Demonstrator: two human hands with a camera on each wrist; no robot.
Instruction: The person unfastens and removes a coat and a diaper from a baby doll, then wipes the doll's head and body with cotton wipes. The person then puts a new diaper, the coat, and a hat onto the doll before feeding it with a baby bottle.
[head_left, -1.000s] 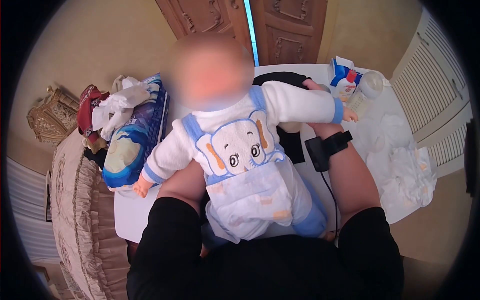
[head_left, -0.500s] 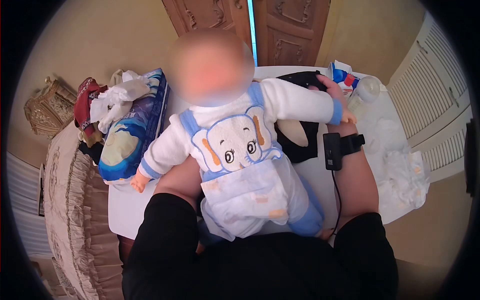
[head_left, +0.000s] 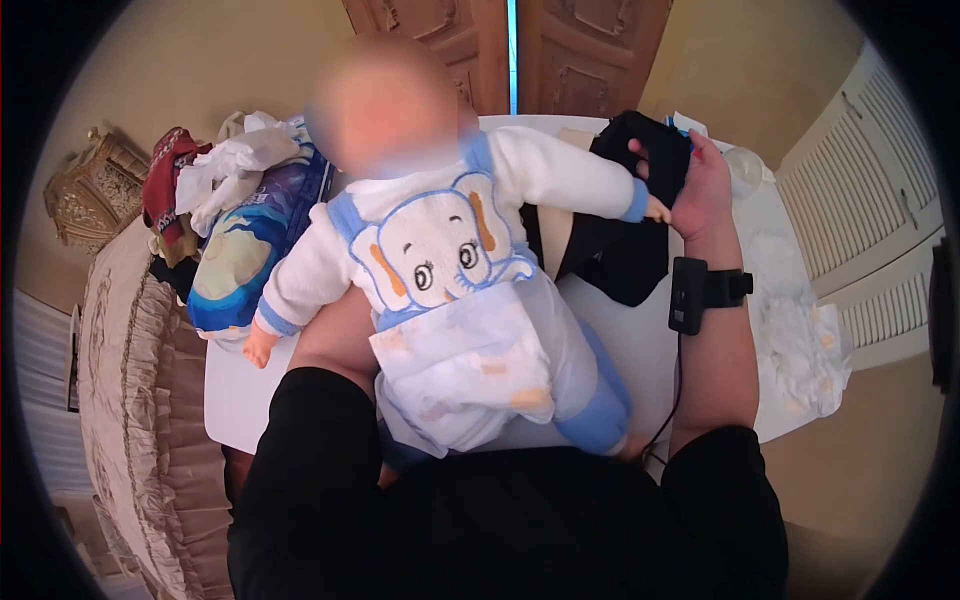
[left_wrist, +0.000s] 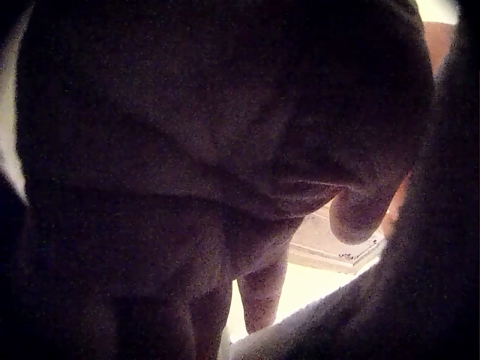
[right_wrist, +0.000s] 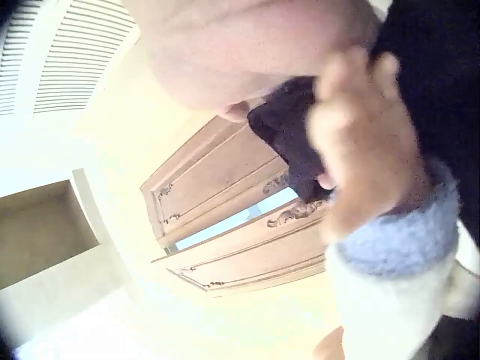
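A baby doll (head_left: 440,260) in a white and blue elephant outfit leans back over the table, facing up. A white diaper (head_left: 465,365) with pale orange patches covers its hips over the clothes. My left forearm runs behind the doll, and the doll's body hides that hand in the head view. In the left wrist view, my left hand (left_wrist: 225,150) is dark, with a few fingertips against a bright gap. My right hand (head_left: 705,190) grips a black cloth piece (head_left: 630,260) with a beige panel, raised beside the doll's outstretched hand (right_wrist: 367,142).
On the left stands a blue diaper pack (head_left: 235,260) with cloths (head_left: 235,160) heaped on it, near a ruffled bed (head_left: 140,340). Crumpled white diapers (head_left: 800,345) lie at the table's right, and a clear bottle (head_left: 745,170) stands behind my right hand. Carved wooden doors (head_left: 600,50) are beyond.
My right hand has come out from behind the doll's arm to the right and lifted the black cloth up. The doll has shifted slightly left in the view.
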